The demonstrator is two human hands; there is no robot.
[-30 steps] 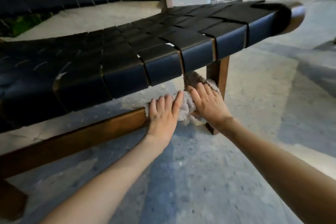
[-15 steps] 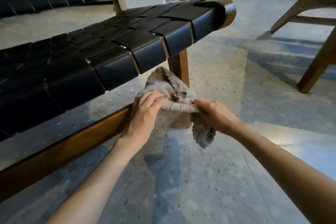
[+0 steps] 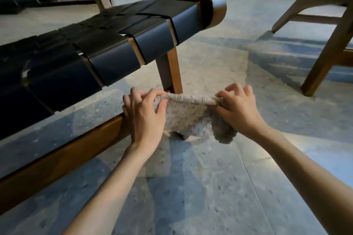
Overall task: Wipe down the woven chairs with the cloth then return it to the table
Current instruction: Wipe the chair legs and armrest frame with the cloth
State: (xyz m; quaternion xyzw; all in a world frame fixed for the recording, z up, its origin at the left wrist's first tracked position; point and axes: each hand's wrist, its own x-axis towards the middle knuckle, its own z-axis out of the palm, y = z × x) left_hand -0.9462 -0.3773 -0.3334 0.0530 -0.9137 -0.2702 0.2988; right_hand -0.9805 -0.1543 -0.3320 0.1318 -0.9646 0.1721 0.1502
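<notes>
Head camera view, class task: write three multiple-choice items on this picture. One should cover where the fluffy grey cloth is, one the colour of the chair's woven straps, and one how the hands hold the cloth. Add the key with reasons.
1. Where is the fluffy grey cloth?
A. lying on top of the woven seat
B. hanging in front of the brown wooden chair leg
C. spread flat on the floor

2. What colour are the wide woven seat straps?
A. dark, black to navy
B. red
C. white

3. How is the cloth held?
A. the left hand and the right hand each pinch its top edge
B. by the left hand alone
C. no hand touches it

Key:
1 B, the cloth hangs in front of the foot of the leg.
2 A, every strap in view is dark.
3 A, the top edge runs stretched from one grip to the other.
</notes>
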